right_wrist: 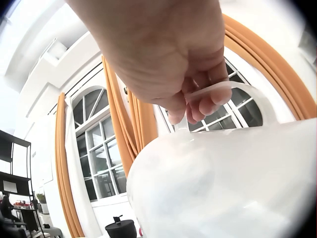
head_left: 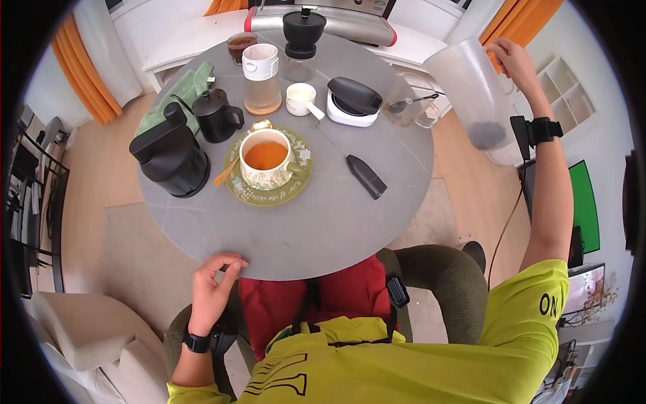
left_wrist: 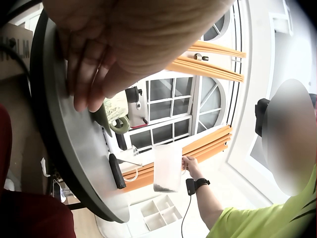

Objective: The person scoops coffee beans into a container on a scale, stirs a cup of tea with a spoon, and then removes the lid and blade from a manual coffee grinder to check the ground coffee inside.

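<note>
My right hand [head_left: 513,64] grips the loop handle [right_wrist: 247,91] of a tall, translucent plastic container [head_left: 471,91], with fingers curled round it. The container is raised beyond the table's right edge, and something dark lies at its bottom. At the near edge of the round grey table [head_left: 316,242], my left hand [head_left: 214,279] rests with loosely curled fingers and nothing visible in them. Nearest to it on the table is a cup [head_left: 264,178] of orange-brown liquid on a green saucer [head_left: 296,192]. A wooden-handled spoon [head_left: 227,173] lies on the saucer.
A black kettle [head_left: 171,158], black pot [head_left: 217,116] and green cloth [head_left: 180,97] stand left. Behind are a clear bottle [head_left: 261,91], a coffee grinder [head_left: 304,37] and a small white cup [head_left: 301,99]. A black frother [head_left: 367,177] and glass pitcher [head_left: 404,101] are right.
</note>
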A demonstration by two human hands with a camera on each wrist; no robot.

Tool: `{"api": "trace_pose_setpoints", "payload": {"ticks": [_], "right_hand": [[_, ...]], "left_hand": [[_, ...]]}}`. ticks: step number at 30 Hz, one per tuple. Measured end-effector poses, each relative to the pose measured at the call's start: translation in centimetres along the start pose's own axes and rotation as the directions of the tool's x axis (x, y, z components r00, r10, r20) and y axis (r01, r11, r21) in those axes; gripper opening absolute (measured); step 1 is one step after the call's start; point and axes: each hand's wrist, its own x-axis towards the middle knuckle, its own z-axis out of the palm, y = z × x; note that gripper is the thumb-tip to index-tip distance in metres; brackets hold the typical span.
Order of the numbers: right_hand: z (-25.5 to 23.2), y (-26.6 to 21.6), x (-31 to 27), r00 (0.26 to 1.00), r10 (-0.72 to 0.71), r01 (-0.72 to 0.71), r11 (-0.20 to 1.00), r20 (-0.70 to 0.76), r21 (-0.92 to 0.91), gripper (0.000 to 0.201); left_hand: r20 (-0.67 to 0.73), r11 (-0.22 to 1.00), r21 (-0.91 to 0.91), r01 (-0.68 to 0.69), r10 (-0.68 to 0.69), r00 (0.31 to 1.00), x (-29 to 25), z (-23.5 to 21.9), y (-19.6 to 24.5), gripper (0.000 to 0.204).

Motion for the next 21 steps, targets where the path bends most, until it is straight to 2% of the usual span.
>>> {"api": "trace_pose_setpoints", "payload": {"ticks": [4,6,12,15,19,21], "right_hand": [[1.1,-1.2,0.2,0.996,-0.084,0.085,0.993,0.016,-0.088,0.027],[2.1,-0.6,1.1,0.967,-0.253,0.247,0.960,-0.026,-0.133,0.027],[2.9,-2.1,1.6,0.977,-0.199,0.210,0.961,0.079,-0.179,0.026],[3.3,-2.4,2.2,0.960,-0.256,0.275,0.933,0.109,-0.231,0.026],[3.6,-3.0,2.9,0.959,-0.223,0.259,0.939,0.174,-0.225,0.026],[4.1,-2.9,3.3,0.933,-0.336,0.359,0.899,0.131,-0.251,0.025]], "left_hand": [[-0.002,1.000,0.025,-0.007,0.007,1.000,0.0,-0.1,0.1,0.008],[-0.005,1.000,0.030,-0.009,0.009,1.000,0.0,-0.1,0.1,0.008],[-0.008,1.000,0.022,-0.010,0.010,1.000,0.0,-0.1,0.1,0.008],[-0.011,0.999,0.033,-0.019,0.020,1.000,0.0,-0.1,0.0,0.007],[-0.015,0.999,0.034,-0.023,0.023,1.000,0.0,-0.1,0.1,0.007],[-0.022,0.999,0.036,-0.022,0.023,0.999,0.0,-0.1,0.1,0.007]]}}
